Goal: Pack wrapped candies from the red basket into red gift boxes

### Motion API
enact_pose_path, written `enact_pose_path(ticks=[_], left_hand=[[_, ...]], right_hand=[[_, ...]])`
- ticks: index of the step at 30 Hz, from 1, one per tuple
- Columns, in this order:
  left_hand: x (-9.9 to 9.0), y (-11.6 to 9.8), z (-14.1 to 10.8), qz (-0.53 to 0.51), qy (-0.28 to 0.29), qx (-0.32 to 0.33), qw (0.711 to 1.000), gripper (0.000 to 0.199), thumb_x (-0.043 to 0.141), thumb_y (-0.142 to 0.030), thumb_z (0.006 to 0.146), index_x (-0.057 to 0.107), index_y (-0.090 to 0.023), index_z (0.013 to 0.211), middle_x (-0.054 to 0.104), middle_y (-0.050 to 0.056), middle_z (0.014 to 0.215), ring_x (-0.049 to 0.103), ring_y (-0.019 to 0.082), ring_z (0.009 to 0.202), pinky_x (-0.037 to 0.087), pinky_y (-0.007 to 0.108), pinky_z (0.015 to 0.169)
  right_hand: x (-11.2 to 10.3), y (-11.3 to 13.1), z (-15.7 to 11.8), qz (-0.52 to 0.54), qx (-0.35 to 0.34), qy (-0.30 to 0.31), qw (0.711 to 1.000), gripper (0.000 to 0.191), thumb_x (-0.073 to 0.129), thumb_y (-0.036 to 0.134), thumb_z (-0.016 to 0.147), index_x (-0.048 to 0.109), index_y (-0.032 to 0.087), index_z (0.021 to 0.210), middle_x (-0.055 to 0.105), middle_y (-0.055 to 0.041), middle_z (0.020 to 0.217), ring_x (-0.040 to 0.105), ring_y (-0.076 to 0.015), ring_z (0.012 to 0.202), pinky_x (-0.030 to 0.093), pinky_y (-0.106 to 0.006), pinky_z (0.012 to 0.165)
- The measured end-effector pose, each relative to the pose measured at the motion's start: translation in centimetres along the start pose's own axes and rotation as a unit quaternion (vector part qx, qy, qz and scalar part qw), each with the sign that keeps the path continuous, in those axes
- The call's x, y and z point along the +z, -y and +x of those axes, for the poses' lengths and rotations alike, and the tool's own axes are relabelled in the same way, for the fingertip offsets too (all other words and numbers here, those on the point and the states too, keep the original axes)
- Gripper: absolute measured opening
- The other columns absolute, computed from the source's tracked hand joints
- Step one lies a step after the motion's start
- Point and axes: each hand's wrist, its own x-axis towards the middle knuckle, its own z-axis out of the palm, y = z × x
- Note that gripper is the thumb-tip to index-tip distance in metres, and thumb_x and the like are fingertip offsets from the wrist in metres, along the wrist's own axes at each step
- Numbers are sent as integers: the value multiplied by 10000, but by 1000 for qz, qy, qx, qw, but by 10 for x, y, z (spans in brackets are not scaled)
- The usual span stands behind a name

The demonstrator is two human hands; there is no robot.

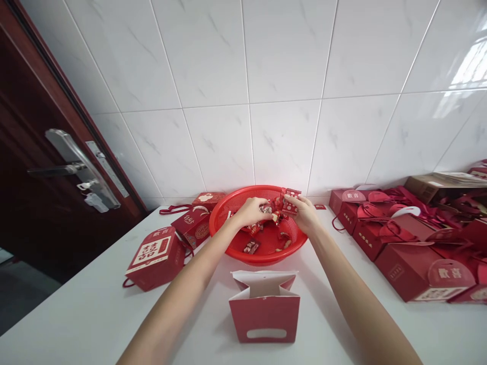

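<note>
My left hand (251, 212) is over a red plastic basket (262, 259), its fingers closed on a brown-and-white wrapped candy (266, 209). At the basket's right side, my right hand (306, 215) pinches a red packet with white dots (291, 202) between thumb and fingers. Below the hands, several wrapped sweets lie in the basket, among them a dark red packet (251, 247). Part of this pile is hidden by my fingers. Between my forearms a red paper gift box (264, 317) stands upright on the white table, its top unfolded and its white inside showing.
Closed red gift boxes, one with large printed characters (154, 256), stand left of the basket. Several more red boxes (422, 271) crowd the right side, near a brown cardboard box (428, 187). A tiled wall (283, 147) rises behind; a dark door (34, 116) is at left.
</note>
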Motion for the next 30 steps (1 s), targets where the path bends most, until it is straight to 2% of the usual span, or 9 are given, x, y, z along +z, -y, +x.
enact_pose_path(ticks=[2, 4, 7, 12, 16, 19, 22, 25, 30], left_hand=[[-9, -1, -7, -74, -91, -3, 993, 365, 656, -522, 811, 616, -163, 759, 583, -10, 716, 541, 175, 694, 372, 265, 624], [-16, -6, -18, -181, -135, 10, 974, 430, 708, -578, 763, 611, -161, 720, 567, -24, 673, 518, 155, 652, 374, 256, 603], [-23, -19, -38, -276, -114, 24, 954, 410, 787, -539, 705, 651, -154, 746, 600, -24, 677, 527, 145, 633, 399, 247, 587], [-31, -42, -71, -297, -102, 41, 948, 275, 805, -404, 719, 699, -164, 800, 664, -9, 729, 603, 165, 685, 473, 261, 644], [-36, -47, -100, -327, -125, 38, 936, 470, 829, -366, 711, 677, -196, 1122, 710, 51, 1044, 659, 224, 967, 531, 327, 846], [-45, -50, -131, -365, -126, 30, 922, 365, 805, -376, 754, 671, -202, 1046, 656, 91, 1239, 631, 249, 1120, 525, 368, 939], [-52, -57, -162, -361, -46, 65, 929, 191, 769, -368, 802, 704, -190, 782, 665, 91, 1245, 603, 277, 1211, 495, 381, 1020], [-47, -66, -181, -308, 22, 74, 948, 142, 715, -365, 875, 797, -249, 882, 700, 62, 1221, 624, 262, 1200, 497, 365, 1024], [-24, -75, -181, -280, -55, 20, 958, 225, 679, -333, 903, 783, -278, 1095, 749, 41, 1118, 677, 246, 1101, 548, 353, 959]], right_hand=[[4, 5, -6, -4, -3, 17, 1000, 315, 915, 364, 582, 702, 190, 737, 746, -3, 696, 704, -160, 633, 566, -268, 610], [9, 11, -15, -9, -6, 40, 999, 322, 916, 379, 588, 729, 184, 764, 761, -16, 739, 712, -168, 669, 570, -273, 640], [18, 21, -32, -55, -32, 105, 992, 313, 895, 397, 653, 762, 184, 840, 778, -30, 813, 726, -182, 746, 579, -287, 716], [31, 38, -62, -168, -73, 186, 965, 277, 844, 429, 749, 765, 192, 867, 768, -22, 813, 707, -179, 724, 578, -306, 705], [35, 52, -80, -197, -113, 190, 955, 289, 835, 429, 769, 773, 184, 911, 768, -35, 816, 716, -195, 742, 593, -327, 712], [32, 66, -94, -214, -147, 163, 952, 293, 860, 408, 744, 781, 177, 906, 771, -47, 802, 723, -209, 743, 609, -343, 704], [28, 83, -108, -214, -180, 128, 952, 255, 868, 378, 736, 791, 192, 894, 780, -53, 828, 732, -218, 754, 620, -346, 695], [24, 97, -123, -238, -204, 130, 941, 188, 855, 358, 752, 800, 230, 878, 776, -44, 838, 725, -207, 737, 608, -316, 637], [26, 104, -141, -331, -221, 187, 898, 129, 838, 349, 773, 784, 237, 810, 753, -45, 817, 681, -184, 669, 566, -287, 551]])
